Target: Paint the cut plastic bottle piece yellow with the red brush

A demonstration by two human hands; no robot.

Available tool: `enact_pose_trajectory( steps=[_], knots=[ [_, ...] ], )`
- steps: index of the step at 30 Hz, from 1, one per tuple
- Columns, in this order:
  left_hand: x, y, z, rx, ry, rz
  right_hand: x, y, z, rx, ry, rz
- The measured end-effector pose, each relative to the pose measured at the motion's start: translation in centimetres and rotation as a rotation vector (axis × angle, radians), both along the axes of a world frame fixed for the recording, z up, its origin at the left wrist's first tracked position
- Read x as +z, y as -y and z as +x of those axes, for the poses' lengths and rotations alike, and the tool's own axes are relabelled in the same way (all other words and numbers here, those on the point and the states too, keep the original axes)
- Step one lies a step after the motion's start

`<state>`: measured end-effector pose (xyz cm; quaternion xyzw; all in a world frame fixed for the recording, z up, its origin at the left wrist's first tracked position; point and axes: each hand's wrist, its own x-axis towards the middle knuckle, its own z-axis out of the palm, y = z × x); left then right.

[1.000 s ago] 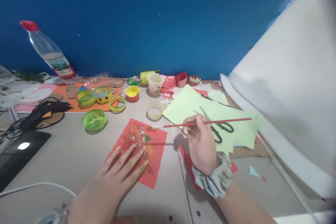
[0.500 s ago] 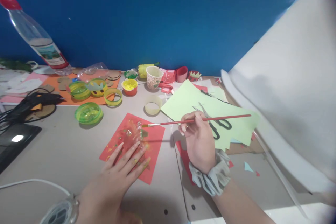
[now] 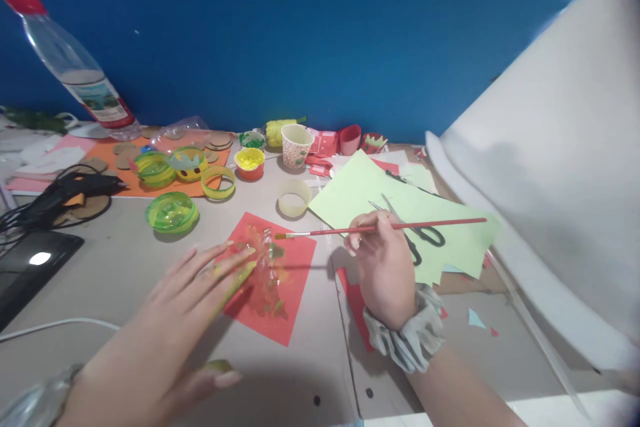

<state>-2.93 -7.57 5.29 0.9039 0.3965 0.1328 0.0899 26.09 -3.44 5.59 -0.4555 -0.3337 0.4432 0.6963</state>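
Note:
My right hand [image 3: 383,263] grips a red-handled paintbrush [image 3: 345,231] between thumb and fingers. The brush lies nearly level, its bristles over the upper part of a red paper sheet [image 3: 297,293]. Wet smears of green, brown and orange paint cover the paper's middle. My left hand [image 3: 185,300] is spread with its fingertips at the paper's left side; whether they touch it I cannot tell. Yellow-green paint marks those fingers and the thumb. Behind the paper stand a cup of yellow paint [image 3: 250,163], a cup of green paint [image 3: 252,141] and a patterned paper cup [image 3: 297,147].
Scissors [image 3: 425,237] lie on light green paper [image 3: 350,180] beneath my right hand. A pale tape ring [image 3: 294,199], a yellow ring [image 3: 218,183] and a green painted bowl [image 3: 173,213] sit behind the sheet. Far left are a bottle [image 3: 100,97], a glue gun [image 3: 75,187] and a black device [image 3: 37,273].
My left hand has shifted left, off the middle of the red paper, uncovering more painted smears. My right hand and the brush have barely moved.

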Motion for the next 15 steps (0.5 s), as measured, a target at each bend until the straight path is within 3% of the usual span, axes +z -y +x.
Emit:
enact_pose_trajectory(
  steps=[2,4,8,15],
  knots=[
    [-0.2,0.7,1.4,-0.055,-0.095,0.110,-0.1,0.0,0.0,-0.002,0.001,0.005],
    [-0.8,1.9,2.6,-0.071,-0.176,0.102,-0.1,0.0,0.0,0.000,0.001,0.008],
    [-1.8,4.5,3.8,0.123,-0.296,-0.027,-0.2,0.0,0.0,0.013,-0.006,0.009],
    [-1.6,4.7,4.7,0.169,-0.372,-0.195,-0.1,0.1,0.0,0.022,-0.011,0.006]
  ],
)
